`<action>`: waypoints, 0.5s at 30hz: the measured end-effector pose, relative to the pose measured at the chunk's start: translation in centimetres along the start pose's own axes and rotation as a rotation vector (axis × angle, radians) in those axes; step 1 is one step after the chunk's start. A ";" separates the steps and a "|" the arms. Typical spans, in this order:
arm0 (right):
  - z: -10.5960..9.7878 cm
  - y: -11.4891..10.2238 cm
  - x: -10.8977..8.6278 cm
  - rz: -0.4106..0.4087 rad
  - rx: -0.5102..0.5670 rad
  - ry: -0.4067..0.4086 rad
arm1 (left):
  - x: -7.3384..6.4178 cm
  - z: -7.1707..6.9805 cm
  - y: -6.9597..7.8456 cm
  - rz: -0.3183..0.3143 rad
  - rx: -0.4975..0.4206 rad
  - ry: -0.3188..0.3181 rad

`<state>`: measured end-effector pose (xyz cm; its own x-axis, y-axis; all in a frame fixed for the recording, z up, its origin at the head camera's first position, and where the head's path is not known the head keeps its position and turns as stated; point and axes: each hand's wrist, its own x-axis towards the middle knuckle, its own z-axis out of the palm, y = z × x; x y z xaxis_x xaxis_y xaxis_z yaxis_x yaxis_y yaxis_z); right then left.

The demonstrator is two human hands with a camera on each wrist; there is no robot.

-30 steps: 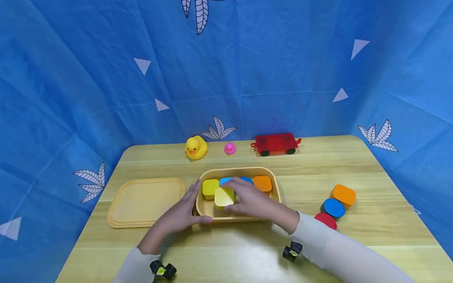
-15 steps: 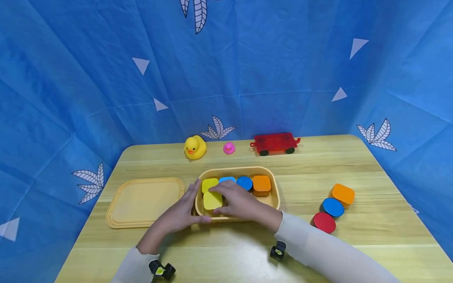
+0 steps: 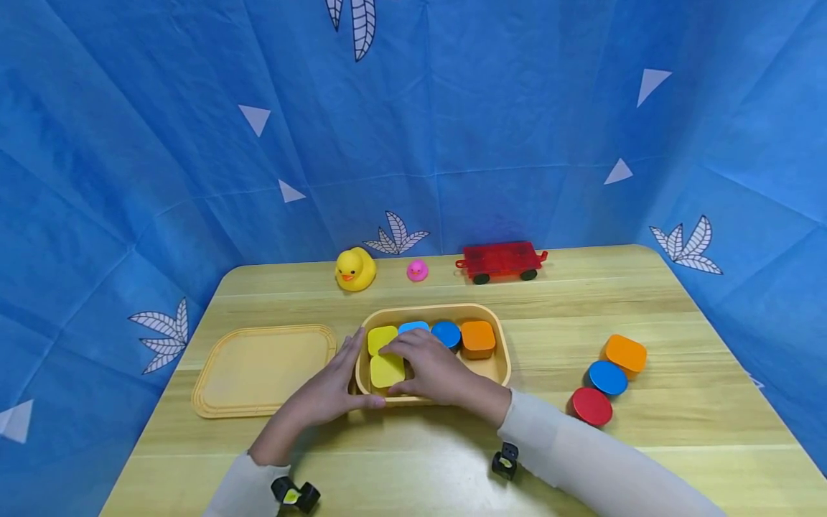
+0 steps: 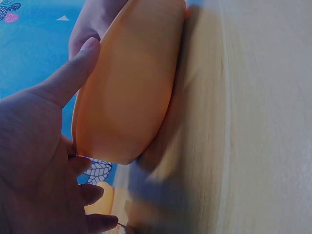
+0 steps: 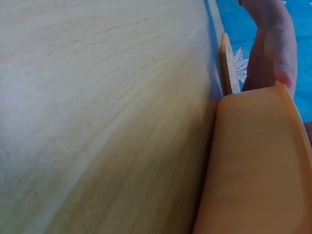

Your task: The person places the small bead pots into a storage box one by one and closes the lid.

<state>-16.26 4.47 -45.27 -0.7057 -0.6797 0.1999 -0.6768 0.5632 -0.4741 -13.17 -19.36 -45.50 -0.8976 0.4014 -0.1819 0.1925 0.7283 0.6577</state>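
Observation:
A cream-coloured plastic box (image 3: 507, 352) stands mid-table, its outer wall (image 4: 134, 83) filling much of the left wrist view. My left hand (image 3: 323, 393) holds the box's left end, thumb (image 4: 83, 68) on the front rim and fingers round the side. Inside the box, my right hand (image 3: 439, 370) pinches a yellow rounded-square block (image 3: 386, 372) between thumb and fingers. Directly behind that block sits another yellow block (image 3: 380, 339). Along the back wall follow a light blue block (image 3: 413, 327), a round blue block (image 3: 447, 334) and an orange block (image 3: 478, 339).
Left of the box lies a cream lid (image 3: 265, 370). To the right are an orange block (image 3: 625, 355), a blue round block (image 3: 607, 378) and a red round block (image 3: 591, 406). A yellow duck (image 3: 355, 270), pink duck (image 3: 417, 271) and red wagon (image 3: 500, 261) line the back edge.
My right hand has moved left and lowered the yellow block into the box's left end, in front of the other yellow one. My left hand has stayed on the box.

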 end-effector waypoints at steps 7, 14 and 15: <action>0.2 0.0 0.0 -0.004 -0.035 0.001 | 0.0 0.0 -0.1 -0.008 -0.012 -0.005; 0.2 0.0 0.0 0.008 -0.033 -0.004 | 0.0 0.0 -0.1 -0.006 -0.005 -0.007; 0.2 0.0 -0.1 0.009 -0.030 -0.005 | 0.0 0.0 0.0 -0.006 -0.005 -0.006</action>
<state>-16.18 4.43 -45.40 -0.7111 -0.6765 0.1915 -0.6762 0.5835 -0.4498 -13.20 -19.38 -45.51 -0.8966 0.3999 -0.1902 0.1846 0.7281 0.6602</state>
